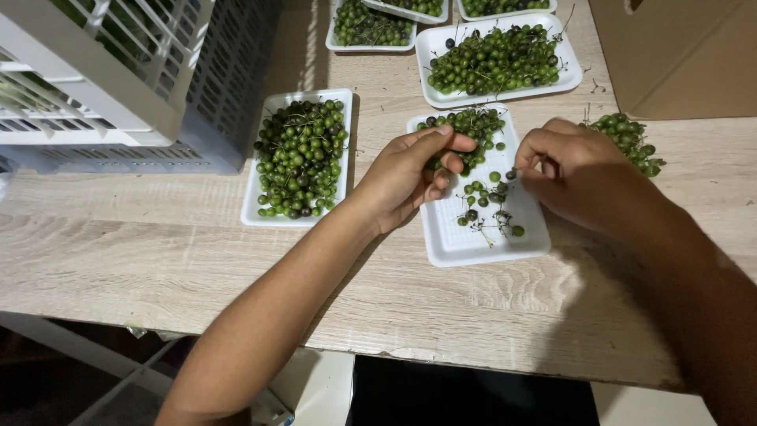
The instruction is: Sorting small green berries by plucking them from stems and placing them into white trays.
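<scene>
Woodgrain table (158,260), left hand (406,177) pinching round green berries (465,126), right hand (564,170) curled, ridged white foam tray (473,241)

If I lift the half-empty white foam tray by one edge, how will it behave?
The foam tray looks thin and light, so it would probably flex. The loose green berries on it are round and would likely roll toward the low side, perhaps spilling onto the table.

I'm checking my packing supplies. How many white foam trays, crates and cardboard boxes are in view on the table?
White foam trays: 6, namely the full tray on the left, the part-filled tray under the hands, the full tray behind it and three cut off at the top edge.
Plastic crates: 1
Cardboard boxes: 1
Total: 8
</scene>
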